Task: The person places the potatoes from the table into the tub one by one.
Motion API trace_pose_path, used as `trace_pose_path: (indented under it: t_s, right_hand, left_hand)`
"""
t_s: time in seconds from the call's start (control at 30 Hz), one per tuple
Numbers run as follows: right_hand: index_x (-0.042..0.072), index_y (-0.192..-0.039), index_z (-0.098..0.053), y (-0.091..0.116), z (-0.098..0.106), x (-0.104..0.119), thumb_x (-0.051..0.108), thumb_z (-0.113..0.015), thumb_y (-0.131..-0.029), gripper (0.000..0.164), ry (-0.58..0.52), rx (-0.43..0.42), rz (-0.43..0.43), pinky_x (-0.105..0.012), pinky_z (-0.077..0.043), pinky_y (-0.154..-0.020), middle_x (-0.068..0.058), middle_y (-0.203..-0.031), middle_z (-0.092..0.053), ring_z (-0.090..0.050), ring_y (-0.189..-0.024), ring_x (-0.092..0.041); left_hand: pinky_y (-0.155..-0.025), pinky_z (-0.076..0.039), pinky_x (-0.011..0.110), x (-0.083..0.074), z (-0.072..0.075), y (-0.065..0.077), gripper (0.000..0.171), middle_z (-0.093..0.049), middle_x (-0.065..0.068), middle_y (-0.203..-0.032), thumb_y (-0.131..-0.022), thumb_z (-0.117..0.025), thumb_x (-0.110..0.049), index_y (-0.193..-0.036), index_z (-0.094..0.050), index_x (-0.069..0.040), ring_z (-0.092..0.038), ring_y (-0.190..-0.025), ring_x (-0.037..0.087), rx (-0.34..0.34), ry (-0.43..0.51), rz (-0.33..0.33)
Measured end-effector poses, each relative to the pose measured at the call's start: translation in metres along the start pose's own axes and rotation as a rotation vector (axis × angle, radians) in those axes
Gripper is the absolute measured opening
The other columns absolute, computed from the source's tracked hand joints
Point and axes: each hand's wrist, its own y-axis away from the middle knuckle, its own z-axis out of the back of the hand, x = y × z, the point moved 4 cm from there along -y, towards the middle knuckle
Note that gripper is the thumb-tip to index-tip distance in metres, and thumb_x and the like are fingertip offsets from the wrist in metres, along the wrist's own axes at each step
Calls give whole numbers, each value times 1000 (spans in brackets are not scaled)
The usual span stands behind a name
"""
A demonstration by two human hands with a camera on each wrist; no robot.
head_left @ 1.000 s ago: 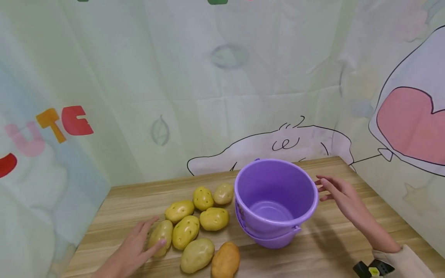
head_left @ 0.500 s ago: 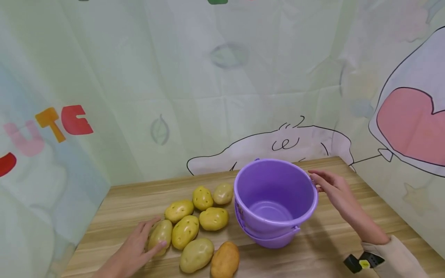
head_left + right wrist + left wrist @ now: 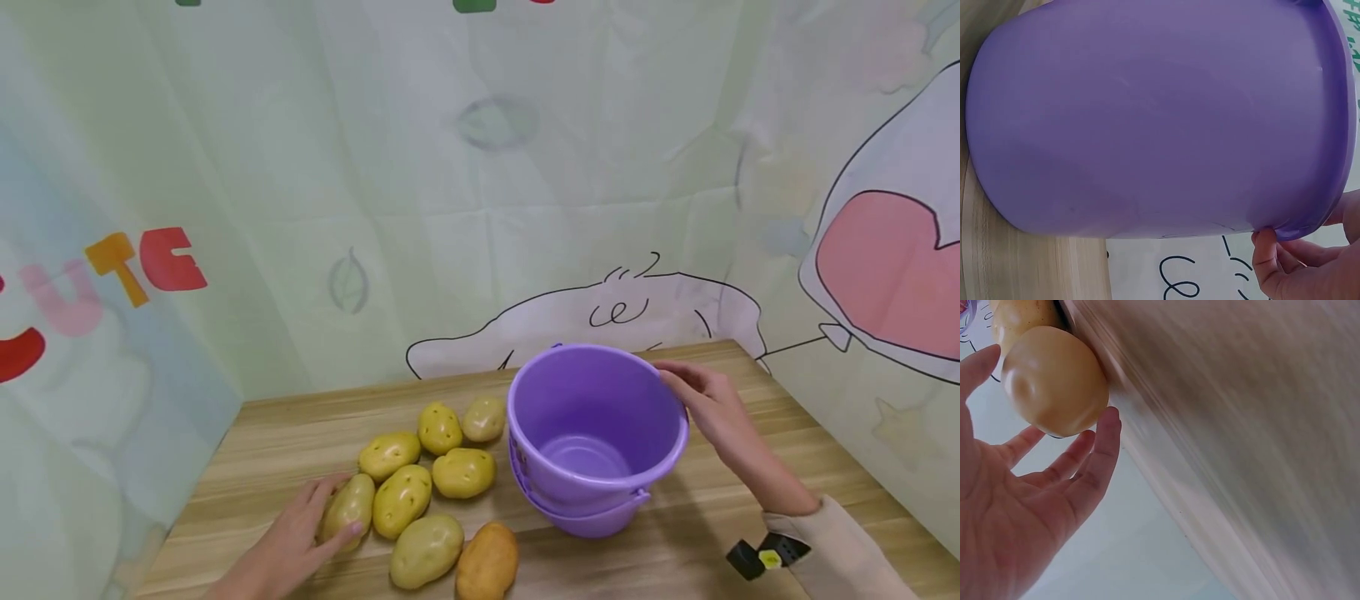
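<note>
My left hand (image 3: 296, 533) curves round a greenish-yellow potato (image 3: 350, 510) at the left end of a cluster, thumb on the near side and fingers on the far side. In the left wrist view, thumb and fingertips lie right at the potato's (image 3: 1054, 381) surface, with the palm away from it. A purple bucket (image 3: 592, 500) stands upright on the table, nothing in it, its handle hanging down in front. My right hand (image 3: 712, 408) pinches the bucket's far right rim. The right wrist view shows fingers (image 3: 1267, 256) at the rim, below the bucket's wall (image 3: 1147, 119).
Several yellow potatoes (image 3: 401, 502) lie close together between left hand and bucket. An orange-brown potato (image 3: 487, 562) sits at the near side of the wooden table (image 3: 277, 433). Behind hangs a printed cloth (image 3: 420, 208). A wrist strap with a small device (image 3: 770, 558) is on the right arm.
My right hand has moved left from beside the bucket onto its rim and now pinches it. The left hand has stayed about the potato, nearly still. Bucket and potatoes keep their places.
</note>
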Motion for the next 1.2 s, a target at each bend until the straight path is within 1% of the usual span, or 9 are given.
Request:
trace_pose_path:
  t_s: [0.1, 0.23, 0.37, 0.6, 0.67, 0.87, 1.13, 1.2]
  right_hand:
    - [-8, -131, -58, -2, -1, 0, 31, -53, -104, 48, -14, -12, -2, -19, -53, -76, -25, -121, -64, -63, -93, -4]
    - [-10, -130, -59, -1, -1, -1, 27, -54, -104, 45, -33, -28, 3, -20, -54, -75, -26, -118, -64, -63, -91, -5]
    - [-10, -128, -59, 0, 0, -3, 23, -57, -103, 42, -46, -50, 0, -21, -55, -72, -26, -115, -64, -63, -89, -8]
    - [-9, -126, -61, -1, -2, -4, 21, -57, -103, 39, 2, -66, 18, -21, -54, -70, -25, -110, -66, -62, -87, -11]
    - [-10, -125, -62, -2, -3, -2, 19, -58, -102, 37, 12, -76, 30, -20, -54, -68, -25, -108, -66, -61, -85, -11]
    - [-11, -121, -64, -4, -6, 1, 12, -59, -101, 31, 31, -98, 63, -19, -52, -65, -24, -103, -67, -60, -81, -10]
    - [-11, -122, -63, -4, -5, 1, 14, -59, -102, 33, 39, -85, 70, -20, -53, -67, -25, -106, -67, -62, -84, -10]
    - [-11, -123, -63, -4, -5, 2, 15, -59, -102, 33, 38, -84, 65, -20, -53, -67, -25, -106, -67, -62, -84, -11]
  left_hand:
    - [-96, -43, 64, 0, 0, 0, 73, -48, 20, -136, -95, -57, -57, -146, -40, -6, -50, -123, 42, 3, 6, -1]
    - [-98, -40, 65, 0, -2, -1, 75, -46, 23, -140, -96, -57, -56, -147, -38, -4, -47, -127, 46, 9, 28, -3]
    - [-100, -38, 66, 0, -4, -3, 76, -46, 24, -140, -96, -57, -56, -147, -38, -3, -45, -128, 47, 10, 49, -1]
    - [-101, -36, 66, 1, -5, -3, 76, -46, 24, -141, -96, -58, -56, -147, -38, -3, -44, -130, 47, 15, 79, 12]
    - [-102, -35, 67, 1, -4, -3, 76, -45, 25, -142, -96, -58, -54, -147, -38, -2, -42, -130, 48, 14, 91, 4]
    - [-103, -33, 67, 2, -3, -2, 77, -41, 26, -147, -96, -58, -54, -149, -37, -2, -38, -134, 49, 15, 127, 15]
    - [-101, -36, 66, 4, -1, -1, 73, -42, 27, -145, -98, -59, -49, -149, -37, -1, -42, -130, 49, -5, 107, 3]
    - [-100, -39, 65, 4, 0, 0, 73, -45, 26, -142, -98, -59, -48, -148, -38, 0, -45, -128, 47, -20, 102, 3]
